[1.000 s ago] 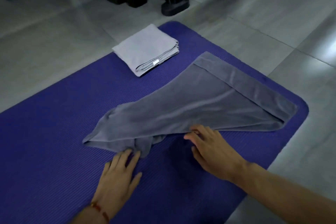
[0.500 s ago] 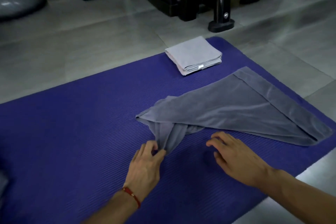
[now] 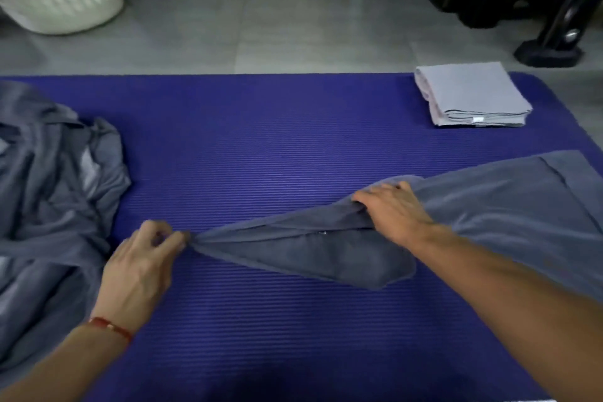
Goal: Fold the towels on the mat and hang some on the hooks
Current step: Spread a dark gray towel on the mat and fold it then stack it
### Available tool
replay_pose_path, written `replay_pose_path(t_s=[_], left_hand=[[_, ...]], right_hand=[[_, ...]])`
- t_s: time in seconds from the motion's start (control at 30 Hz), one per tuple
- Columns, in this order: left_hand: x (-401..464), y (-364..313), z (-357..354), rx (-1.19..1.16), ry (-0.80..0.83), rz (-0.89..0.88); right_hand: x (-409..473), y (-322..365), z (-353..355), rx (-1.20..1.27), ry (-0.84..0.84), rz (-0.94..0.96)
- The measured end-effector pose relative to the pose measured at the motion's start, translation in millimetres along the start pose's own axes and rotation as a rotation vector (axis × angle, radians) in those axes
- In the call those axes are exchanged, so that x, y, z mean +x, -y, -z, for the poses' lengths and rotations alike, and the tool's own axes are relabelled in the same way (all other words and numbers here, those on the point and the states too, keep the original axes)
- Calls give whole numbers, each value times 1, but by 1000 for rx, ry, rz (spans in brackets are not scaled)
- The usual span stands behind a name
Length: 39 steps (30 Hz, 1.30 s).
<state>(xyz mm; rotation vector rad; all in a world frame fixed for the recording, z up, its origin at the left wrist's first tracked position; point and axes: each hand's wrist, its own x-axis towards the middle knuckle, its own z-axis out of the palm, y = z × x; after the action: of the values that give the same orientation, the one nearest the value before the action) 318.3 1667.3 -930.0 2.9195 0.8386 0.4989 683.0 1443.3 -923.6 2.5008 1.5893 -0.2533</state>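
Towel [image 3: 326,248] corner now pulled leftward, stretched between hands

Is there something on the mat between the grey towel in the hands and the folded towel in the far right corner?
Nothing visible: the mat is bare between the grey towel, held by the left hand and right hand, and the folded towel.

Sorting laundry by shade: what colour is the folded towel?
Pale lilac-grey folded towel, clearest in the head view.

Dim, soft motion blur, curved edges
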Motion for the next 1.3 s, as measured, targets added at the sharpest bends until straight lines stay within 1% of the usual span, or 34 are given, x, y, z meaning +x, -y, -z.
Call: replay_pose_path(t_s=[0.07,0.1,0.17,0.2,0.27,0.3,0.33,0.37,0.4,0.43,0.47,0.5,0.53,0.57,0.63,0.7,0.77,0.83,0.87,0.9,0.93,1.0,1.03,1.1,1.13,1.2,1.23,1.3], left_hand=[[19,-8,2,-130,16,117],[30,-13,2,-209,19,193],[65,-23,0,-399,-20,325],[89,-27,0,-546,-50,408],[142,-37,2,-867,-99,601],[166,-43,5,-977,-128,683],[184,-50,6,-1029,-153,752],[194,-55,2,-1023,-158,806],[195,-61,-5,-983,-145,846],[187,-68,-14,-923,-108,864],[170,-76,-24,-858,-41,845],[146,-86,-34,-795,40,795],[119,-100,-42,-753,121,739],[92,-113,-50,-731,183,682],[51,-139,-58,-748,248,581],[28,-158,-62,-831,294,540],[22,-171,-58,-939,363,567],[24,-179,-53,-973,459,605],[26,-183,-50,-990,514,642],[30,-186,-46,-1053,568,698],[35,-190,-43,-1171,617,768],[38,-195,-36,-1470,671,886],[38,-196,-32,-1618,660,960],[30,-194,-28,-1843,553,1167],[23,-190,-30,-1887,480,1255],[9,-175,-35,-1836,380,1346],[3,-167,-36,-1778,343,1376],[-9,-151,-38,-1632,262,1453]], right_hand=[[4,-12,7,97,-3,6],[7,-19,11,142,-33,-20],[13,-34,20,249,-200,-125],[15,-40,25,294,-273,-184],[15,-46,34,305,-329,-237],[11,-48,37,291,-334,-199],[4,-48,40,299,-305,-115],[-7,-45,40,328,-223,-5],[-22,-38,41,327,-76,88],[-35,-30,38,268,84,158],[-49,-23,32,167,208,206],[-60,-17,21,70,271,223],[-68,-11,10,20,291,193],[-72,-5,0,24,274,144],[-70,5,-16,75,178,26],[-60,13,-22,107,89,-50],[-50,17,-27,64,36,-6],[-42,20,-28,36,-88,92],[-39,22,-26,78,-129,127],[-40,27,-19,176,-125,179],[-43,36,-9,337,-58,201],[-47,57,8,760,177,175],[-48,65,13,922,241,159],[-47,72,20,990,263,202],[-45,71,21,1002,283,216],[-34,64,29,1036,291,193],[-25,59,32,998,256,179],[1,52,39,799,163,188]])
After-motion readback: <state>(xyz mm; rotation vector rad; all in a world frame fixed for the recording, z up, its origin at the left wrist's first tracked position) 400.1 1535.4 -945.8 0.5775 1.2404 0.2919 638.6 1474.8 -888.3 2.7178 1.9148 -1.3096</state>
